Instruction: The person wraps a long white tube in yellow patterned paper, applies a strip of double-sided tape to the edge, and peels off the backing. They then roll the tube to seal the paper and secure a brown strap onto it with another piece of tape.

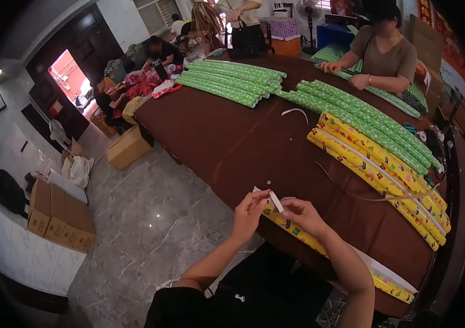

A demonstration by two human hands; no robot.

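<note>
Both my hands are in front of me over the near table edge, at a narrow white roll of tape point(276, 202) seen edge-on. My right hand point(304, 216) grips its lower end between thumb and fingers. The fingertips of my left hand point(251, 213) are pinched at its upper end. Beneath them a yellow patterned roll of wrapping paper point(309, 240) lies along the table edge, its white underside showing at the right. My forearms cover part of it.
Yellow rolls point(374, 175) and green rolls point(363, 117) lie across the brown table point(232, 147), with another green stack point(227, 79) farther back. A loose strip point(352, 197) crosses the yellow rolls. Opposite, a person point(391, 54) handles green paper. Cardboard boxes point(60, 218) stand on the floor.
</note>
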